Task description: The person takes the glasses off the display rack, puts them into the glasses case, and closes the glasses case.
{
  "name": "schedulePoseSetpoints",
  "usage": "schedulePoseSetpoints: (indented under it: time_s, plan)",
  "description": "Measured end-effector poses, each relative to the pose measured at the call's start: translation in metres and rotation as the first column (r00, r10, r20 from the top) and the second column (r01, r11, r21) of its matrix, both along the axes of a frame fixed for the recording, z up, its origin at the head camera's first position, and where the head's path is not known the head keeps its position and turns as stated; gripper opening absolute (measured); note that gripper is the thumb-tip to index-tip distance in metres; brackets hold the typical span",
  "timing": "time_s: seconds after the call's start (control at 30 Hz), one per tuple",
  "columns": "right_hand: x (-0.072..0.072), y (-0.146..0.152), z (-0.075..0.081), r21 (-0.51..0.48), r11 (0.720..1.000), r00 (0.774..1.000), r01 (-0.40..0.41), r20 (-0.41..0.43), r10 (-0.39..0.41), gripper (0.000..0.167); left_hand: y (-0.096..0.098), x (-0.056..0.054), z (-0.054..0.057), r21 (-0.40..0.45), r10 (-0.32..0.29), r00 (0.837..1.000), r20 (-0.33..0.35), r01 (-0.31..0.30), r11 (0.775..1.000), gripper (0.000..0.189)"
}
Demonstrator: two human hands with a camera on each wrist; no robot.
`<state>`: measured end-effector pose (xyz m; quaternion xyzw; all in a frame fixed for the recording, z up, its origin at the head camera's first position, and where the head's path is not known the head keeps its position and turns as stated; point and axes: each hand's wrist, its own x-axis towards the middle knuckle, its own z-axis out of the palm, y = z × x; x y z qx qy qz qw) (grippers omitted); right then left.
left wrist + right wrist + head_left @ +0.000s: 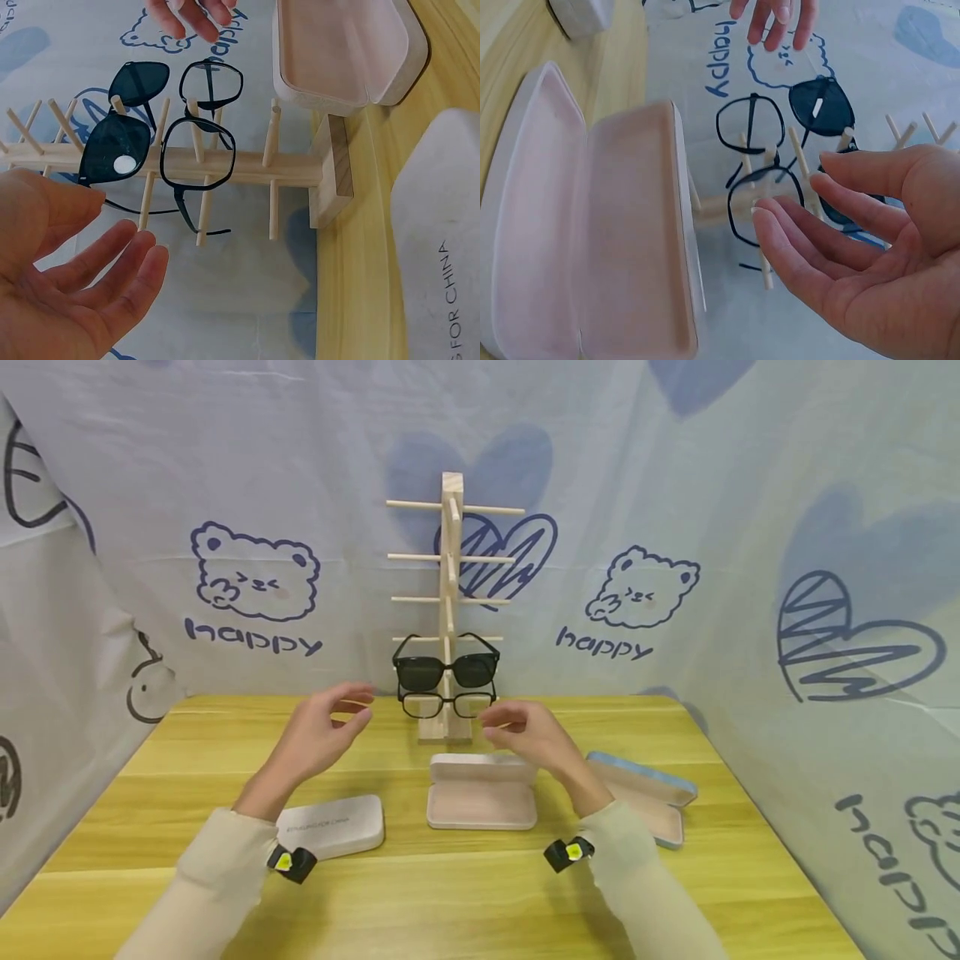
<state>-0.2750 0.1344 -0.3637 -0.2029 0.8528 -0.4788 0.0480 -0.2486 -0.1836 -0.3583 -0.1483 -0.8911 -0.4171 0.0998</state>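
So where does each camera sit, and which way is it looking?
Head: on the person's head, facing forward and down at the wooden stand; left hand, right hand and sleeves show.
Left wrist: on that wrist, facing the stand; the left hand looks big, with right fingers at the top.
Right wrist: on that wrist, facing the open pale case and stand; the right hand looks big, left fingers at the top.
Shared: both wrist views show the sunglasses.

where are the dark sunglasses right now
In the head view, the sunglasses sit near the middle, low on the wooden stand, just above the clear-lensed glasses.
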Motion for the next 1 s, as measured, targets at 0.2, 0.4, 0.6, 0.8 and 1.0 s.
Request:
schedulePoseSetpoints:
  time_s: [0.2,0.4,0.6,0.8,1.0]
  plan:
    - [-0.004,0.011,0.003,-0.035,0.999,0.999,0.038,0.011,-0.038,0.030,0.003,-0.005,0.005,0.001,-0.001,1.000,-0.010,0.001,1.000,0.038]
    - [-0.011,0.015,0.009,-0.035,0.992,0.993,0.119,-0.020,-0.120,0.027,0.007,-0.014,0.012,0.020,-0.004,1.000,-0.031,0.004,1.000,0.040]
    - [-0.018,0.013,0.018,-0.060,0.979,0.978,0.194,-0.063,-0.198,0.034,0.013,-0.025,0.016,0.044,-0.014,0.999,-0.030,0.015,0.999,0.044]
    - [-0.025,0.009,0.024,-0.104,0.969,0.968,0.223,-0.092,-0.233,0.044,0.020,-0.034,0.018,0.094,-0.012,1.000,-0.008,0.012,0.996,0.047]
    - [-0.033,0.002,0.023,-0.143,0.967,0.963,0.211,-0.140,-0.231,0.046,0.026,-0.038,0.021,0.149,-0.010,1.000,0.013,0.008,0.989,0.046]
